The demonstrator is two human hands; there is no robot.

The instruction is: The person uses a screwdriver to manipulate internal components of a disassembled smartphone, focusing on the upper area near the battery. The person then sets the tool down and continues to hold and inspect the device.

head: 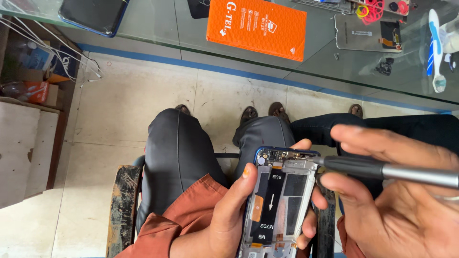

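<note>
My left hand (224, 215) grips an opened smartphone (282, 200) with its back cover off, so the black battery and metal frame show. The thumb lies on the phone's left edge. My right hand (397, 200) holds a grey screwdriver (382, 169), whose tip touches the phone's upper right corner near the circuit board. Both hands hover over my lap, above my legs in dark trousers (177, 157).
A glass counter (158, 24) spans the top, bearing an orange box (256, 26), a dark phone (95, 14), a phone panel (366, 33), a toothbrush (435, 48) and small parts. A wooden stool edge (122, 205) is at my left. Another person's leg (334, 126) is at right.
</note>
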